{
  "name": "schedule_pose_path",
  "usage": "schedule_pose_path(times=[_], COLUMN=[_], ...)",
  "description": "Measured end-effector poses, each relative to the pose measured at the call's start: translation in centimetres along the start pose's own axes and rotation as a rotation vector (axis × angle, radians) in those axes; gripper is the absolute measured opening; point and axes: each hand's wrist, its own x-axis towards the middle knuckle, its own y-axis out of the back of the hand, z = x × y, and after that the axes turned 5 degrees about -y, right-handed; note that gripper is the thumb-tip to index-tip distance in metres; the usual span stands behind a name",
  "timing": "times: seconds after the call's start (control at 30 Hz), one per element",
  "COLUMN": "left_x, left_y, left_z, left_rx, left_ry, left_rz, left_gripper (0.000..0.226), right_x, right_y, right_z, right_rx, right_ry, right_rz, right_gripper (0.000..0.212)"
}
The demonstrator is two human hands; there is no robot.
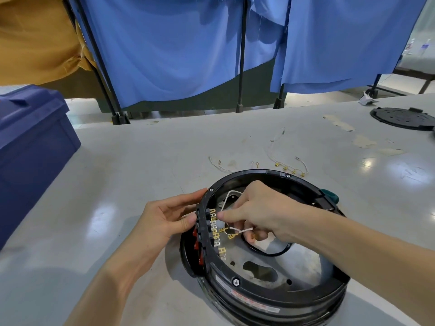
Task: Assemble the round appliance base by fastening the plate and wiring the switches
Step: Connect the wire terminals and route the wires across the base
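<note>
Pinching thin white wire [242, 230]: right hand [263, 208] | brass terminals [213, 217] alongside | left hand [164, 220] straight-fingered against round black base [259, 292]

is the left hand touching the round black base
Touching. In the head view the left hand lies against the outer wall of the round base, its thumb on the switch block, no gap visible.

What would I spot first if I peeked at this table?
The big round black base in the lower middle, with two hands busy at it. The right hand pinches a white wire inside the ring, by a row of gold terminals, while the left hand steadies the rim from outside. Behind hang bright blue curtains.
</note>
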Motion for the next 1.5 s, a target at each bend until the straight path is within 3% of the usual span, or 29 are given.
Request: schedule_pose_path(times=[0.27, 0.43, 0.6, 0.83, 0.93, 1.13, 1.3, 1.5], left_x=[0.1, 0.2, 0.2, 0.1, 0.0, -0.6, -0.3, -0.2], left_y=[0.0, 0.0, 0.1, -0.2, -0.1, 1.2, 0.9, 0.7], left_z=[0.0, 0.0, -0.1, -0.1, 0.0, 0.8, 0.6, 0.7], left_rx=[-0.055, -0.079, -0.068, -0.019, -0.024, -0.099, -0.062, -0.080], left_ry=[0.053, 0.059, 0.059, 0.035, 0.054, 0.139, 0.114, 0.134], left_rz=[0.033, 0.046, 0.048, 0.071, 0.039, -0.214, -0.147, -0.144], left_gripper=[0.048, 0.046, 0.047, 0.044, 0.045, 0.062, 0.067, 0.070], right_x=[-0.1, -0.2, 0.3, 0.9, 0.6, -0.5, -1.1, -1.1], right_y=[-0.6, -0.2, -0.1, -0.3, -0.2, 0.8, 1.4, 1.0], right_z=[0.5, 0.0, -0.2, -0.4, -0.3, 0.0, 0.2, 0.3], right_rx=[-0.025, -0.175, 0.130, 0.176, 0.185, 0.079, 0.069, 0.123], right_ry=[0.071, 0.125, 0.019, 0.000, 0.007, -0.019, -0.065, -0.055], right_rz=[0.084, 0.118, -0.067, -0.130, -0.147, -0.247, -0.318, -0.247], right_gripper=[0.034, 0.041, 0.022, 0.004, 0.007, 0.029, 0.017, 0.006])
